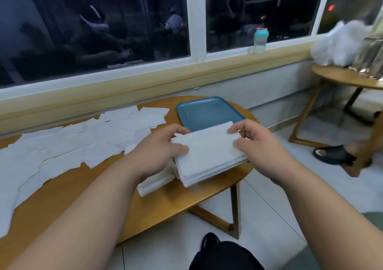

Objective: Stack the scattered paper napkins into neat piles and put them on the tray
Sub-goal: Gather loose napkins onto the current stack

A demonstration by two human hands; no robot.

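1. The left hand [159, 151] grips the left edge of a stack of napkins [209, 160], thumb lying on top and fingers curled over the far corner.
2. The right hand [257, 145] clamps the stack's right edge the same way: thumb on the top sheet, fingertips curled at the far right corner.
3. The stack sits at the right end of the tabletop [83, 199], squared up and slightly turned (whether it rests on the wood or is raised a little, I cannot tell).
4. A second pile [155, 184] of napkins lies on the tabletop just left of and partly under the held stack.
5. The blue tray [207, 110] lies just beyond the stack, on the far right of the tabletop; the stack's far edge covers the tray's near rim in this view, and no napkins lie in it.
6. Loose napkins [72, 145] are spread, overlapping, across the left and far parts of the tabletop.
7. A bottle [260, 40] with a teal lid stands on the window ledge [145, 87] beyond.
8. A side table [342, 77] at far right carries a white bag [339, 44].
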